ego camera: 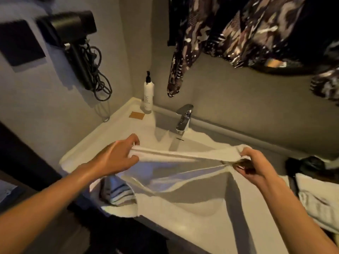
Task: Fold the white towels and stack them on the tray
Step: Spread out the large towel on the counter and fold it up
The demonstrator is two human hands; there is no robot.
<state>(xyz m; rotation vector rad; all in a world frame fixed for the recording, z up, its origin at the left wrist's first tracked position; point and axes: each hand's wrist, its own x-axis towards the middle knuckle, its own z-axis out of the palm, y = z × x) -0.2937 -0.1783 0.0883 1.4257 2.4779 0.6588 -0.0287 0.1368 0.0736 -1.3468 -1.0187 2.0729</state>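
Two hands show: the left hand (pixel 119 158) at nine o'clock of centre and the right hand (pixel 251 165) at three o'clock. One white towel (pixel 165 169) is stretched between them. One more white towel (pixel 319 204) lies at four o'clock. One striped cloth (pixel 119 193) lies at seven o'clock. One tap (pixel 183 119) and one pump bottle (pixel 148 92) stand toward twelve o'clock. One hair dryer (pixel 73 32) hangs at ten o'clock, and one patterned garment (pixel 238 30) hangs at one o'clock.

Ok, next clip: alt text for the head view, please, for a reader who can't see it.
Two bare hands stretch a white towel over a bathroom sink, the left hand gripping one end and the right hand pinching the other. Behind are a faucet, a pump bottle and a wall-mounted hair dryer.
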